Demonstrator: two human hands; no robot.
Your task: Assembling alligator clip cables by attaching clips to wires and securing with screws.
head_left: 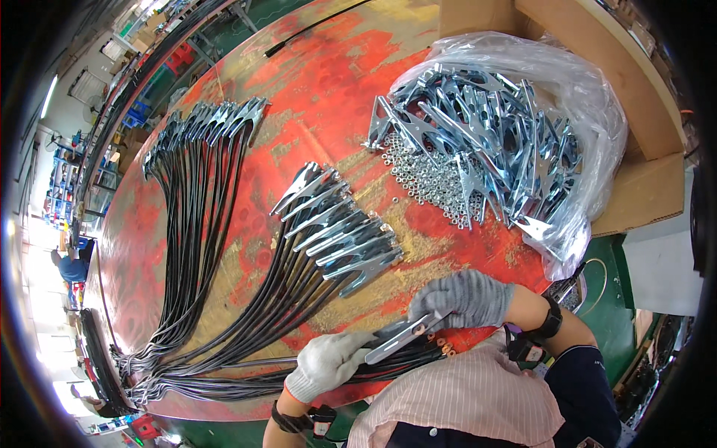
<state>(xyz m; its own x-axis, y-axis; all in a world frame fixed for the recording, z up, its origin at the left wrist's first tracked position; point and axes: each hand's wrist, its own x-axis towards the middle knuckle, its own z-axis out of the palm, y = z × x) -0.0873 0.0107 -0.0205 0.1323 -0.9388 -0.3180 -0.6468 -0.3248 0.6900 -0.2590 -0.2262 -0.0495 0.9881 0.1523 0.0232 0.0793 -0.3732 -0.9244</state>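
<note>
Above the near edge of the table, a silver metal spring clamp (pixel 399 341) lies slantwise between my hands. My right hand (pixel 467 300), in a grey knit glove, is closed around its upper right end. The fingers of my left hand (pixel 328 364), in a white glove, are closed at its lower left end; the fingertips are partly hidden. Black cables (pixel 246 385) run beneath my left hand, and their copper-coloured ring ends (pixel 446 349) show just below the clamp. A row of cables with clamps fitted (pixel 340 224) lies ahead of my hands.
Farther left lies another bundle of clamped cables (pixel 202 123). Loose clamps (pixel 485 127) are heaped on clear plastic (pixel 597 104) at the far right, beside a pile of small metal nuts (pixel 426 175). A cardboard box (pixel 642 187) stands behind them. The tabletop (pixel 314 97) is worn red.
</note>
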